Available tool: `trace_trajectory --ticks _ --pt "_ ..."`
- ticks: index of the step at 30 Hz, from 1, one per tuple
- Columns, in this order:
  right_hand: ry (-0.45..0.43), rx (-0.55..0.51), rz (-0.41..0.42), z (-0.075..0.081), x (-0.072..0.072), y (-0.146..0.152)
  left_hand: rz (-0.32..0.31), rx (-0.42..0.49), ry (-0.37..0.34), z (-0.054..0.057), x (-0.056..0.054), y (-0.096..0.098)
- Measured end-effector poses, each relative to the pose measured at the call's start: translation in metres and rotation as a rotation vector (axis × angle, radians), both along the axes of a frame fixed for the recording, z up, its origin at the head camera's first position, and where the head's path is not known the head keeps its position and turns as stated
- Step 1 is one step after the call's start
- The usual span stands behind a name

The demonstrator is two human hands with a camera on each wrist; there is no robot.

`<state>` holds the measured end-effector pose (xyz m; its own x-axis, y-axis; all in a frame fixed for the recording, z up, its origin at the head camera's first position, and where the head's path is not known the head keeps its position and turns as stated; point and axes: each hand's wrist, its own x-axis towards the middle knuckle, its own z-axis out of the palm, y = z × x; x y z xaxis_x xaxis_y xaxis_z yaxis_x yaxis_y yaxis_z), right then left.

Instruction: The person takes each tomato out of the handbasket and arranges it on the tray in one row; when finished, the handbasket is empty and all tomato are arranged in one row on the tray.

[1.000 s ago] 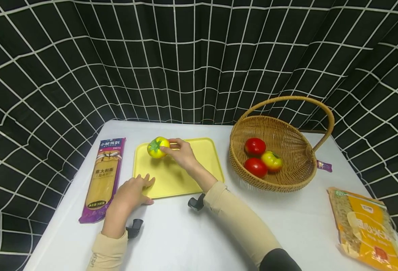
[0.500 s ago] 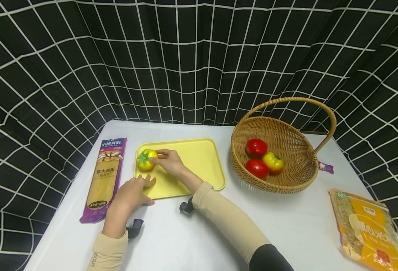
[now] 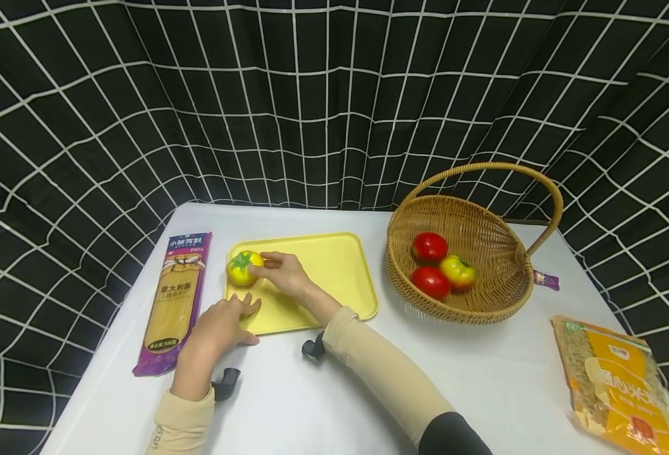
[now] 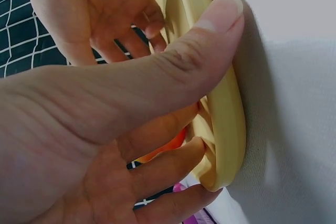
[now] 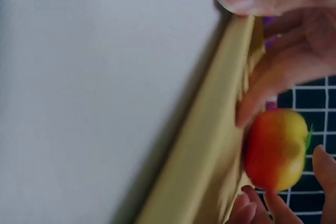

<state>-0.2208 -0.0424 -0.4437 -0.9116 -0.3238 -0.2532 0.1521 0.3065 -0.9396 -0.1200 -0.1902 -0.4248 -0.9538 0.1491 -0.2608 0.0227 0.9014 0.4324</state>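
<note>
A yellow-and-red tomato (image 3: 242,268) with a green leafy top rests at the left end of a yellow tray (image 3: 329,272). My right hand (image 3: 289,275) is just right of it; in the right wrist view its thumb (image 5: 325,174) stands apart from the tomato (image 5: 275,149), with other fingertips close underneath. At the tray's near left corner lies my left hand (image 3: 220,322), fingers spread over the corner and thumb (image 4: 215,22) outside the front rim. Those fingers look mostly straight, some touching the rim (image 4: 231,129). The left palm hides that corner from the head camera.
A pasta pack (image 3: 174,297) lies left of the tray. To the right stands a handled wicker basket (image 3: 488,240) with red tomatoes (image 3: 430,282) and a yellow-red one (image 3: 458,272). A small purple packet (image 3: 546,280) and an orange bag (image 3: 619,379) lie farther right.
My right hand has carried the tomato left and toward me, down to the tray's left end. Over the last half second its thumb and the tomato have barely moved. The left hand stays put.
</note>
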Motion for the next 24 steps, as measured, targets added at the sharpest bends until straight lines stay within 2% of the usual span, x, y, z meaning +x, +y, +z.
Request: trace_trajectory --ticks 5,12,18,24 --pt "0.056 0.007 -0.017 0.01 -0.002 0.012 0.008 -0.006 -0.025 0.001 0.001 -0.001" --pt "0.113 0.014 -0.048 0.039 -0.003 0.042 0.024 0.009 -0.029 0.0 0.002 -0.001" --pt "0.234 0.033 -0.065 0.071 0.004 0.086 0.024 0.024 -0.022 -0.002 0.001 0.0" --pt "0.283 0.045 -0.112 0.099 0.015 0.142 0.033 0.027 -0.021 0.0 0.002 0.001"
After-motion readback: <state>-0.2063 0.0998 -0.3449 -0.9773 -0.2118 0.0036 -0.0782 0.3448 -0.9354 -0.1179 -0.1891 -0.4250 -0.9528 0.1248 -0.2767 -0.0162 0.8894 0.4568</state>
